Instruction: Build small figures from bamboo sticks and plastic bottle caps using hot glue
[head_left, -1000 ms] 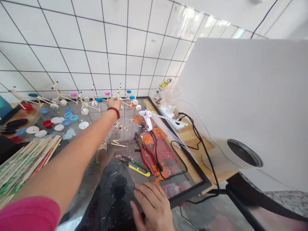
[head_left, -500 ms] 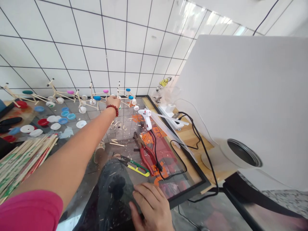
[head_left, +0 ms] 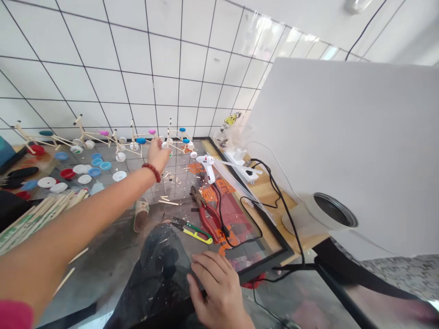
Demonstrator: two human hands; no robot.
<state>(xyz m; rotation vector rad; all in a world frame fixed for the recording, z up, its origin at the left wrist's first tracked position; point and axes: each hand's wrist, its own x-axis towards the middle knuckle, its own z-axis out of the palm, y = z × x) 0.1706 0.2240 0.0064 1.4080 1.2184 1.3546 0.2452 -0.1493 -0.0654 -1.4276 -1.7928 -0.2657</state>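
Small bike models made of thin wooden sticks, with bottle-cap wheels and coloured oval seats, stand in a row along the tiled wall. My left hand [head_left: 158, 156], wearing a red bead bracelet [head_left: 152, 172], reaches to the rightmost models. Its fingers look apart beside the model with a blue seat [head_left: 185, 141]; whether a fingertip touches a wheel, I cannot tell. Flat on the front edge of the glass tabletop rests my right hand [head_left: 219, 288], fingers stretched out and holding nothing. A white glue gun [head_left: 207, 168] lies to the right of my left hand.
Red-handled pliers [head_left: 209, 217] and yellow-green thread snips [head_left: 194, 232] lie mid-table among wood scraps. Loose bottle caps [head_left: 84, 179] and a bundle of sticks [head_left: 41, 214] are on the left. A power strip [head_left: 242, 167], cables and a can [head_left: 318, 212] occupy the right.
My left hand has drawn back slightly from the models, and its fingers look more spread. My right hand stays on the table edge. The view has shifted a little.
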